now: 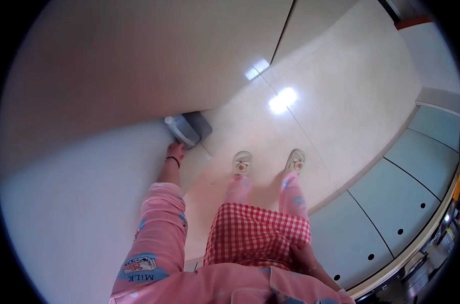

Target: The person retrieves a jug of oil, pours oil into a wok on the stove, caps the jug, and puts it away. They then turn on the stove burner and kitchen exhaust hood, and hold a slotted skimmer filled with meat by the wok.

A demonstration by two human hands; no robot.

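My left hand (175,151) reaches down at the lower end of a grey-white plastic object (183,130), which has a rounded pale edge and stands by the wall near the floor. Its fingers are bent against that object, but what they grip is too small to make out. My right hand (304,256) rests at the right side of the red-and-white checked apron (250,230), with its fingers curled at the cloth. Part of that hand is hidden by the apron's folds.
Two light slippers (242,162) are on the pale tiled floor (341,111). Light green cabinets (392,187) curve along the right, under a counter edge with several items on it. A large smooth pale surface (78,202) fills the left side.
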